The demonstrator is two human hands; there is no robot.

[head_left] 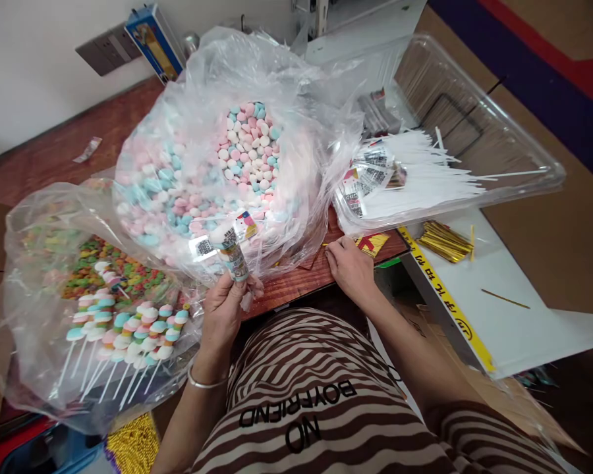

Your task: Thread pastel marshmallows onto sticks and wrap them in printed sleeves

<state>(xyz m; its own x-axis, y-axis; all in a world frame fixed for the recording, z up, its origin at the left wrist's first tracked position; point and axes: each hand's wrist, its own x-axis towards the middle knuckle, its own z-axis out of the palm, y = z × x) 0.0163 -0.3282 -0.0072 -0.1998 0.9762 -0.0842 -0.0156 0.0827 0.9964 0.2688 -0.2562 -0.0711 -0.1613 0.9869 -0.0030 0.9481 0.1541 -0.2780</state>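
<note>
In my left hand [225, 309], fingers closed, is a marshmallow skewer in a printed clear wrapper [236, 259], held upright over the table's front edge. My right hand [352, 268] is at the table edge with curled fingers pressed together; what they hold, if anything, is too small to make out. A yellow printed piece [374, 243] lies just beyond that hand. Behind both hands bulges a big clear bag of pink, white and blue candies [250, 148]. To the left, several candy skewers on white sticks [128, 336] rest on a bag of colourful ring candies [113, 270].
A clear plastic tray [518, 148] at the right holds white sticks [420, 168] and printed wrappers [370, 171]. Gold twist ties [445, 241] lie on a white surface [514, 289] beside the wooden table [291, 289]. A blue box [154, 43] leans against the wall.
</note>
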